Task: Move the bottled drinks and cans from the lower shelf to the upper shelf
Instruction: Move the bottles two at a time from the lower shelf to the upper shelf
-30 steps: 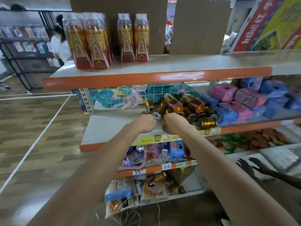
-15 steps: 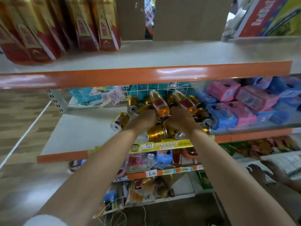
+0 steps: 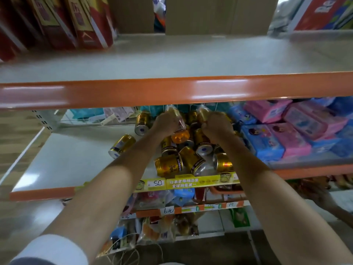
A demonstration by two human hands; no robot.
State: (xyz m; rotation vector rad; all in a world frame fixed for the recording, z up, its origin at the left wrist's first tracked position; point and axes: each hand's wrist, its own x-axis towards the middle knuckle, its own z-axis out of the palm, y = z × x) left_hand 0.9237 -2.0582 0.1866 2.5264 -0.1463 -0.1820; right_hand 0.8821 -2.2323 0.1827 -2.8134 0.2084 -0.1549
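Note:
Several gold cans (image 3: 169,165) lie in a heap on the lower shelf (image 3: 63,159), with one can (image 3: 122,145) apart to the left. My left hand (image 3: 165,125) is closed around an orange bottled drink (image 3: 179,135) lying on the heap, its base toward me. My right hand (image 3: 216,127) grips a second bottle (image 3: 202,114), mostly hidden by the fingers. Above, the upper shelf (image 3: 172,56) with its orange edge holds tall red-and-gold bottles (image 3: 86,22) at the left.
Pink and blue packs (image 3: 278,138) fill the lower shelf to the right of the cans. Cardboard boxes (image 3: 215,14) stand at the back of the upper shelf. Snack bags hang on shelves below. Another person's hand (image 3: 324,196) shows at the lower right.
The view has moved closer to the shelves. Both hands have reached deeper into the can heap and closed on the two bottles. A can has rolled off to the left.

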